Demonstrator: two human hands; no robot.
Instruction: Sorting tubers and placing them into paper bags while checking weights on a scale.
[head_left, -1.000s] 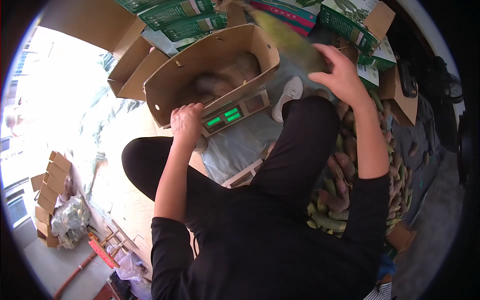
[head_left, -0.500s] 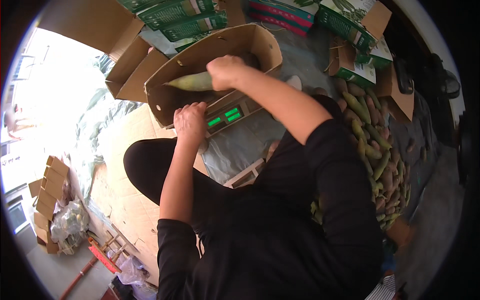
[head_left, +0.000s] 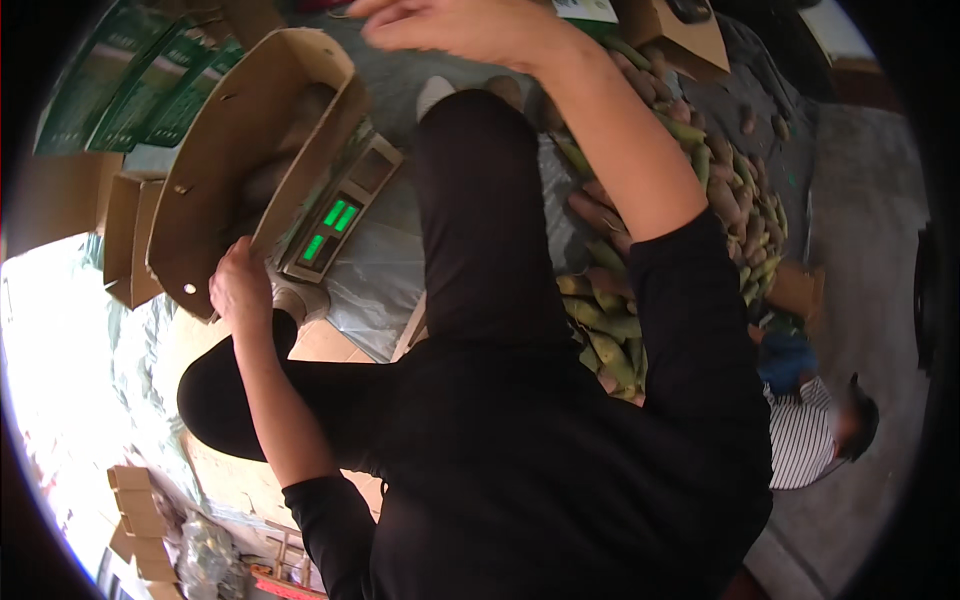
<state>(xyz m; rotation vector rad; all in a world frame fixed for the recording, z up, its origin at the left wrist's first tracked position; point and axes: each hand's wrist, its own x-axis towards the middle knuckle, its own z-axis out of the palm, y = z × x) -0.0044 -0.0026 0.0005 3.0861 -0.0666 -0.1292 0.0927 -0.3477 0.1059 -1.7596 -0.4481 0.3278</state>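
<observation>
A long cardboard box (head_left: 163, 222) rests tilted on a digital scale (head_left: 372, 172) with lit green displays. Several brownish root vegetables (head_left: 268, 182) lie in its shadowed inside, blurred. My left hand (head_left: 242, 285) has its fingers bent over the box's near rim by the lower corner, gripping it. At the top edge, beyond my knee, my right hand (head_left: 450, 28) is stretched out to the left with fingers apart. It touches nothing that I can see, though part of it is cut off by the frame.
A heap of green and reddish root vegetables (head_left: 735, 190) spreads to my right. More green ones (head_left: 605, 320) lie beside my leg. Green printed cartons (head_left: 130, 85) stand far left. An open cardboard box (head_left: 670, 35) stands top right. Another person in stripes (head_left: 800, 435) is at right.
My right hand has left the box, letting go of the long greenish root vegetable, and moved right of it. My left hand stays on the rim. The view has turned to the right.
</observation>
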